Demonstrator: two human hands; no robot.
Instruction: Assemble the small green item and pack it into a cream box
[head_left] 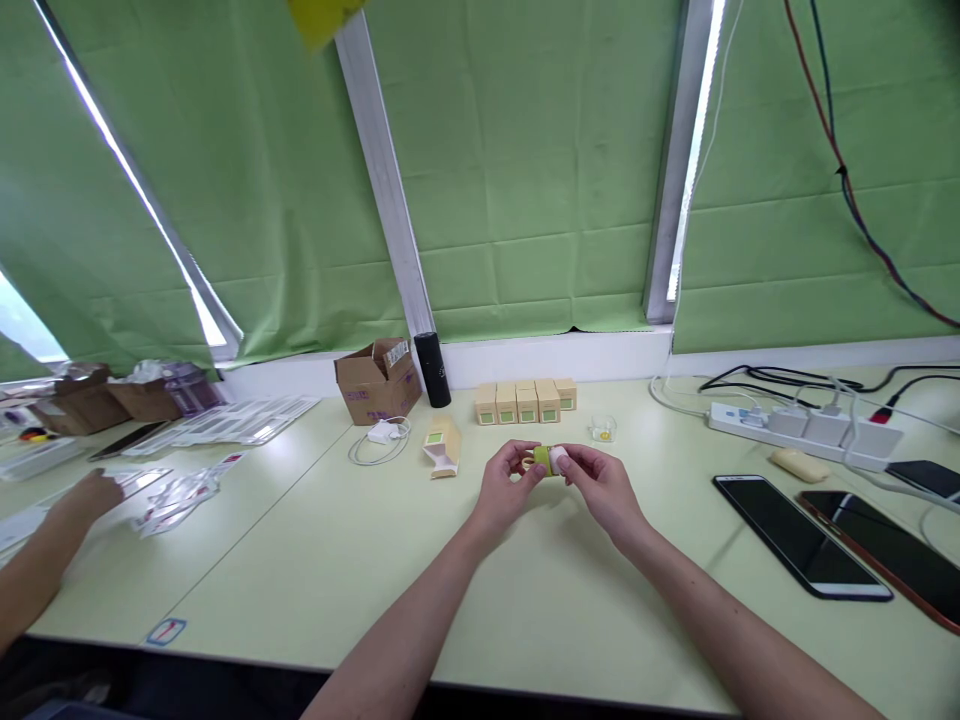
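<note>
Both of my hands meet over the middle of the pale green table (315, 560). My left hand (504, 490) pinches the green body of a small bottle (541, 459). My right hand (600, 486) grips its white cap end. Behind the hands stands a row of several small tan boxes (525, 401) with green labels. One opened tan box (442, 446) lies on its side to the left. A little clear cup (602, 429) with something yellow in it sits to the right of the row.
An open cardboard carton (377, 381), a black cylinder (433, 369) and a white charger with cable (381, 436) stand at the back. A power strip (802, 428) and two phones (801, 536) lie right. Another person's hand (88, 497) rests among plastic packets at left.
</note>
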